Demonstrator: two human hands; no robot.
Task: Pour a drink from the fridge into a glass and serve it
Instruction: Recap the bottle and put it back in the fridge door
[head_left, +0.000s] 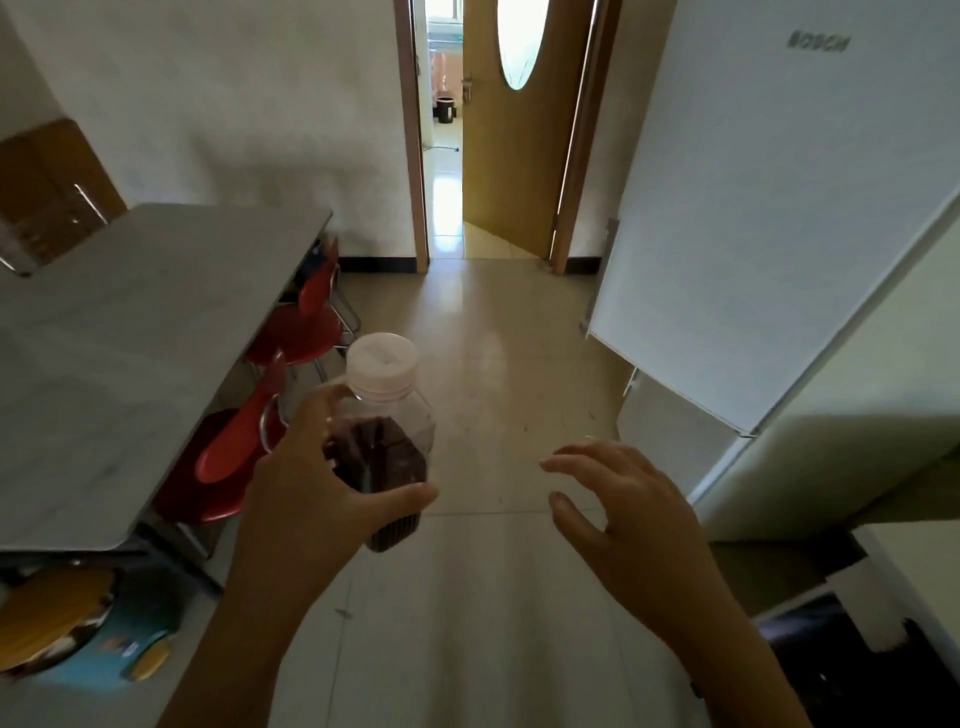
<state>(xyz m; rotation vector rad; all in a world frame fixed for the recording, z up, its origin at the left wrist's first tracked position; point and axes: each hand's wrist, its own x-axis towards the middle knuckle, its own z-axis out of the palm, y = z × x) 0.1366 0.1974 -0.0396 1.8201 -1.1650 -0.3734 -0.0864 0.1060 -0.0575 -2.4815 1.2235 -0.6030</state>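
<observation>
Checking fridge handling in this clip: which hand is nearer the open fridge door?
Right. The right hand hangs open and empty just left of the fridge door; the left hand is farther left, its grip closed on the bottle.

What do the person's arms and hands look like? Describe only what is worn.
Both forearms are bare, with no sleeves in view. The left hand and right hand wear no gloves or rings that can be seen. A small dark edge at the right wrist may be a band, but it is too small to tell.

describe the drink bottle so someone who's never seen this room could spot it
Between the grey table and the white fridge, over the tiled floor, the left hand holds the bottle. It is clear plastic with dark reddish-brown drink and a wide white cap.
</observation>
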